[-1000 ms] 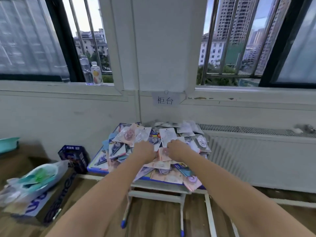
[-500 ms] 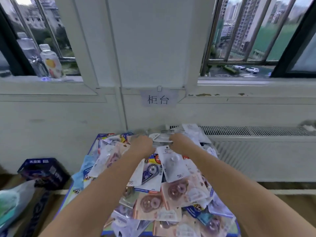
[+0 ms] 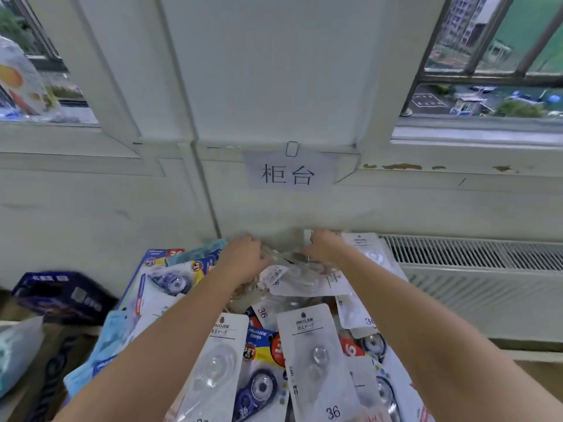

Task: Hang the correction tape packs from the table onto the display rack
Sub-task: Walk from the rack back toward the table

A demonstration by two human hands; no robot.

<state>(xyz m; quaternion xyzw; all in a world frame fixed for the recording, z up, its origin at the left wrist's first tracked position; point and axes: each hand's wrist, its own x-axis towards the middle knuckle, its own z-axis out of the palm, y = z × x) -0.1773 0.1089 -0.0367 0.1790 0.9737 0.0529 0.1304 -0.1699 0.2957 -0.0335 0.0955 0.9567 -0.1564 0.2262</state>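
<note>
Many correction tape packs are heaped over the counter, whose surface is hidden beneath them, below a white wall on which a paper sign is taped. A radiator is seen at the right, a dark blue box at the left. At the far end of the heap, a clear pack is held by the left hand and the right hand, fingers curled around its top edge.

Both hands, left hand and right hand, at the far edge of heaped correction tape packs below a paper sign.
</note>
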